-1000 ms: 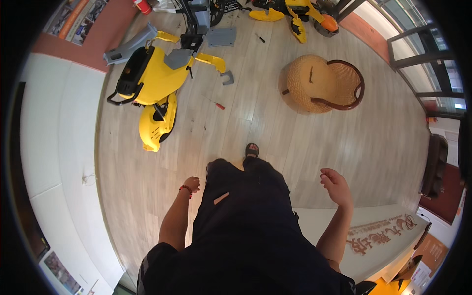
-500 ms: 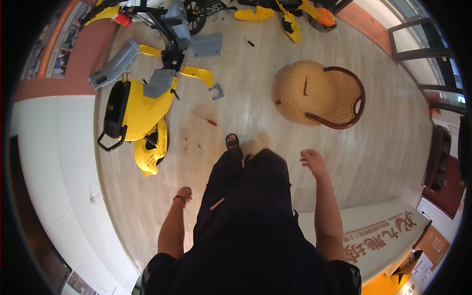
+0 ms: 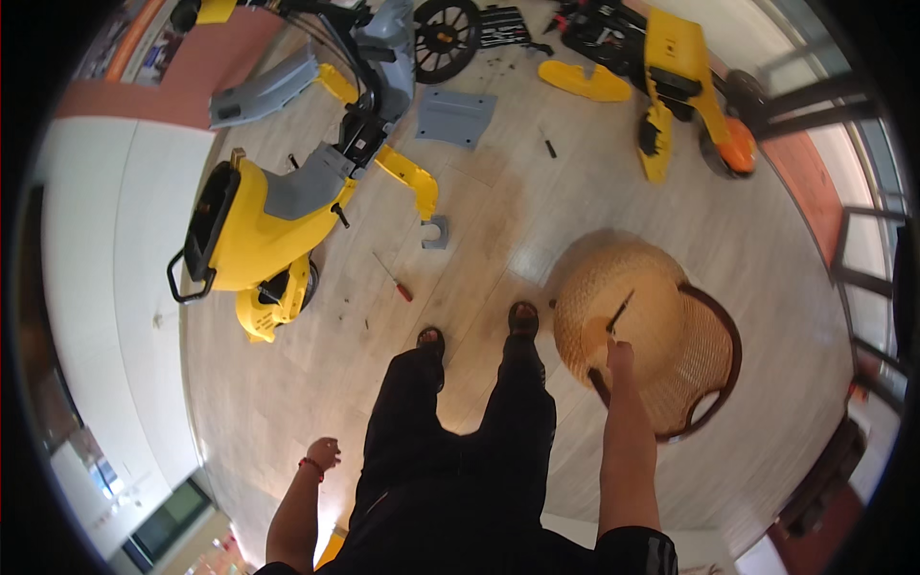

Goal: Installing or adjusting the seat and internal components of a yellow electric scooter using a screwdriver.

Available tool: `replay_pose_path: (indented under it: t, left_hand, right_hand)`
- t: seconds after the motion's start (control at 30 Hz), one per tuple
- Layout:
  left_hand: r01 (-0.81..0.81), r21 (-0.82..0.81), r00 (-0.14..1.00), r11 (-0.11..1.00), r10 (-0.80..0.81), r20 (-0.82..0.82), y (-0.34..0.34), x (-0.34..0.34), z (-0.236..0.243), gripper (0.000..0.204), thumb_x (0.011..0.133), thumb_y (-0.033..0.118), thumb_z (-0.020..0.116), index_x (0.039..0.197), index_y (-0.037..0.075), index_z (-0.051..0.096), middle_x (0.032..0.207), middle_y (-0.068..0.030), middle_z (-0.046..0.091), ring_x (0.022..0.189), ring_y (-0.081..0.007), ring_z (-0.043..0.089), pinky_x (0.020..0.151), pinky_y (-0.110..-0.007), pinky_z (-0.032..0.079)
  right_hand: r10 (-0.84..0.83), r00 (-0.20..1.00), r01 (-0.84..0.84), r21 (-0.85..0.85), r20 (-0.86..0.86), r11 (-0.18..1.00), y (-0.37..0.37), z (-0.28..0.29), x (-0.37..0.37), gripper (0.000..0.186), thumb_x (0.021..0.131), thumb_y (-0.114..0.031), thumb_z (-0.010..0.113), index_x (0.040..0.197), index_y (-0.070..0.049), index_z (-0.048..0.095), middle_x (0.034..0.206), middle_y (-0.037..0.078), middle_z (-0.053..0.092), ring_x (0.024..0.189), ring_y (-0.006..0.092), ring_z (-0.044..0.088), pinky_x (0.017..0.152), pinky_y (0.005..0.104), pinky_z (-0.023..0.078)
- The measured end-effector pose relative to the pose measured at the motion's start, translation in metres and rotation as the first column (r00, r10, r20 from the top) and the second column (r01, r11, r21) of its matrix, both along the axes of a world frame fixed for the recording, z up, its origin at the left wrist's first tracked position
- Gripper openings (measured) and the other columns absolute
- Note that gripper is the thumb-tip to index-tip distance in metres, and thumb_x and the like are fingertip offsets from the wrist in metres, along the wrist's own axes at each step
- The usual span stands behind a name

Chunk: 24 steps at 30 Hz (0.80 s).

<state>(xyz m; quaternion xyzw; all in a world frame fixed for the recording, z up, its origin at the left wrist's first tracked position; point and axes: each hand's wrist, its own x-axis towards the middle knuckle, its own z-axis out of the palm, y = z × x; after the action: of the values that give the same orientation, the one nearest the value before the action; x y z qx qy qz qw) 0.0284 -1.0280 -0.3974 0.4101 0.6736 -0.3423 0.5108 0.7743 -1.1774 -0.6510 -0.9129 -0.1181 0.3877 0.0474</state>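
My right hand (image 3: 621, 356) reaches over the round woven seat of a wicker chair (image 3: 586, 305). Its fingers are drawn together at the near end of a slim dark L-shaped tool (image 3: 623, 309), which lies across the seat cushion. Whether the tool is lifted at all I cannot tell. Low on the left, my left hand (image 3: 324, 452), with a red bracelet at the wrist, hangs above the floor, fingers loosely apart and holding nothing. Between my feet and the scooter lies a red-handled screwdriver (image 3: 403, 291).
A partly stripped yellow scooter (image 3: 254, 225) stands left. Grey panels (image 3: 456, 117), a wheel (image 3: 447, 38), a tool set (image 3: 505, 27), a yellow cover (image 3: 585, 81) and a black-handled screwdriver (image 3: 550, 148) lie farther off. More yellow scooter parts (image 3: 677, 57) stand at the far right.
I have come nearer the chair and the view has turned. My right hand has moved from open air to the tool on the seat. My left hand stays low and free.
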Motion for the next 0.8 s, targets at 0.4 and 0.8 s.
replay_pose_path:
  t: [0.4, 0.8]
  left_hand:
    - [-0.538, 0.116, 0.798, 0.835, 0.549, -0.247, -0.086, 0.131, 0.045, 0.036, 0.087, 0.021, 0.045, 0.117, 0.003, 0.052, 0.091, -0.0135, 0.064, 0.069, -0.0205, 0.065, 0.057, -0.03, 0.052]
    - [-0.631, 0.057, 0.759, 0.774, 0.631, -0.159, -0.154, 0.148, 0.078, 0.037, 0.087, 0.018, 0.043, 0.118, 0.002, 0.052, 0.089, -0.013, 0.065, 0.068, -0.0208, 0.065, 0.056, -0.031, 0.054]
  right_hand:
    - [-0.097, 0.995, 0.092, -0.154, -0.025, 0.984, 0.044, -0.065, 0.012, 0.047, 0.083, -0.037, 0.057, 0.095, 0.007, 0.06, 0.081, 0.019, 0.064, 0.074, 0.0271, 0.062, 0.061, 0.0398, 0.048]
    - [0.276, 0.96, -0.277, 0.372, 0.058, 0.886, 0.112, 0.059, -0.022, 0.024, 0.088, -0.022, 0.051, 0.084, 0.002, 0.054, 0.076, 0.016, 0.059, 0.068, 0.0291, 0.055, 0.062, 0.0396, 0.042]
